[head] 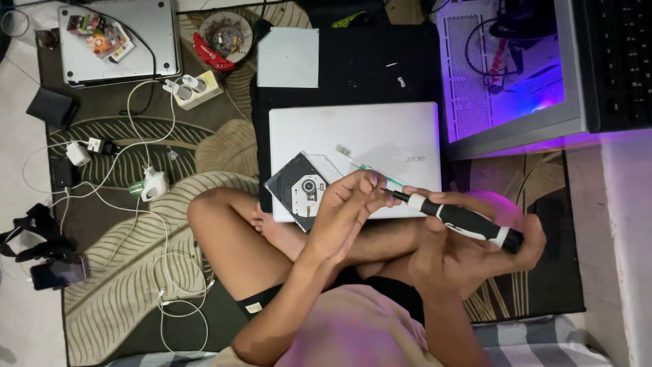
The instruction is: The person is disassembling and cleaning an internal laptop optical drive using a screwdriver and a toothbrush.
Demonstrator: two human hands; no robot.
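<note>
A: Between the two knees, what do the hands hold?

B: The right hand [468,255] is wrapped around a screwdriver [465,221] with a thick black handle and white bands; its thin dark shaft points toward the left hand [343,214]. The left hand has its fingers curled together at the tip of the shaft, pinching there. If something small sits between the fingertips, I cannot tell.

A: How much room is around them?

B: Little below: both hands hang just above the crossed bare legs. Ahead of them, a white closed laptop [356,146] lies flat on a black mat [353,75], its near edge partly behind the hands. An optical drive [301,190], square, black with a grey metal centre, lies tilted over the left near corner of the laptop and sticks out past its edge, just beside the left hand. A thin stick with a green part [370,166] lies on the lid, near the fingertips.

A: And further out?

B: On the right, an open computer case [509,75] with a perforated metal panel glows purple, close to the edge of the laptop. At the far end of the mat lies a flat grey square plate [288,57]. On the left, the leaf-patterned rug [136,258] carries loose white cables [163,265], chargers and a power strip [193,88]. A second silver laptop [119,41] lies at the far left corner, well apart.
</note>
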